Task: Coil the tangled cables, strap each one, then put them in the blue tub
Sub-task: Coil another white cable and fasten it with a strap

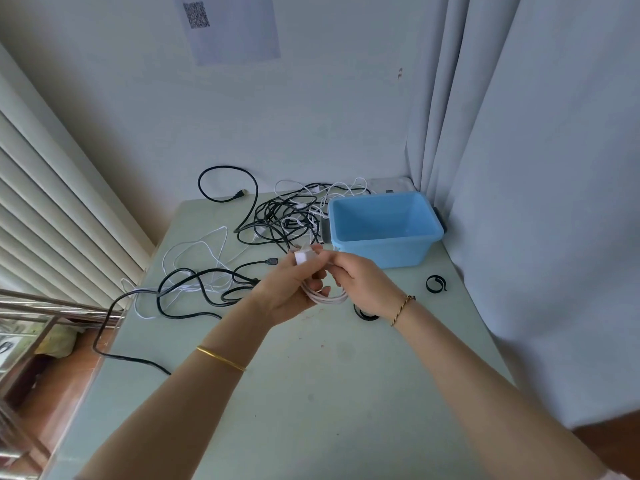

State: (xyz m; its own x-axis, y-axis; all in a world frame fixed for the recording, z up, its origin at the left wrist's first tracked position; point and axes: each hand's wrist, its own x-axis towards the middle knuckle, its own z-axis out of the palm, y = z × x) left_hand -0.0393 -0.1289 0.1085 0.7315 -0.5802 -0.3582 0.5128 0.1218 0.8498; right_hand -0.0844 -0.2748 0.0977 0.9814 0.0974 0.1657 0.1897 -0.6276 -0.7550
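Above the worktop (311,393), just before the blue tub (381,256): one coiled white cable (327,296), gripped by left hand (289,292), pinched by right hand (362,282). Tangled cables (284,216) left of tub. Black strap (435,283) lies near.

black strap (365,317) half hidden under right hand (360,280); qr print (196,14) blurred
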